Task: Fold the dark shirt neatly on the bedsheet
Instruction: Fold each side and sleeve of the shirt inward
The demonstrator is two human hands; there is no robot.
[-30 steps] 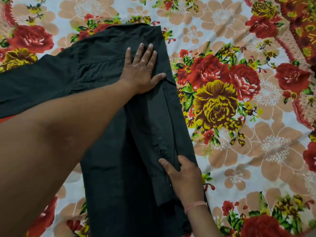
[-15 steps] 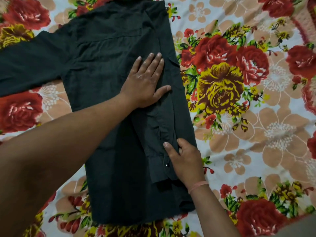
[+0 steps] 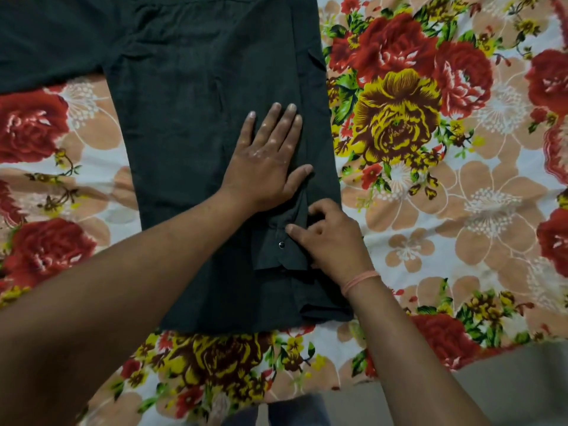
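Note:
The dark shirt [image 3: 184, 124] lies flat on the floral bedsheet [image 3: 461, 186], its right side folded inward and one sleeve stretching off to the upper left. A folded-in sleeve runs down the right part, ending in a cuff [image 3: 281, 250] with a small shiny snap. My left hand [image 3: 267, 161] rests flat on the shirt with its fingers spread, palm down, above the cuff. My right hand [image 3: 330, 238] sits at the cuff's right edge, its fingers curled and pinching the fabric there. A thin pink band circles my right wrist.
The bedsheet's near edge [image 3: 399, 382] runs along the bottom right, with grey floor [image 3: 507, 395] beyond it. Bare sheet lies to the right of the shirt and below its hem. Dark trouser fabric [image 3: 276, 413] shows at the bottom centre.
The view has shifted so the shirt sits higher and its hem shows. My left hand slid down the folded sleeve toward the cuff. My right hand's fingers curled onto the cuff edge.

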